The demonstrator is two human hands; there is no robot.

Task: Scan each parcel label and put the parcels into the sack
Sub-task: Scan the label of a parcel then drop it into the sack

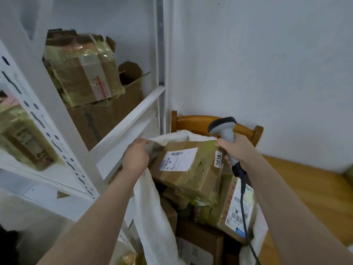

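Observation:
A taped cardboard parcel (189,169) with a white shipping label and a "1218" tag lies tilted on top of several parcels inside the open white sack (150,203). My left hand (136,156) grips the sack's left rim beside the parcel's left edge. My right hand (237,150) holds a grey barcode scanner (224,131) by its handle, head up, just right of the parcel's upper right corner; its thumb touches the parcel. The scanner's dark cable hangs down over another labelled parcel (238,209) in the sack.
A white metal shelf rack (131,115) stands at the left, with taped cardboard boxes (84,73) on its shelves. A wooden chair back (194,123) rises behind the sack. A wooden surface (309,192) lies to the right, under a pale wall.

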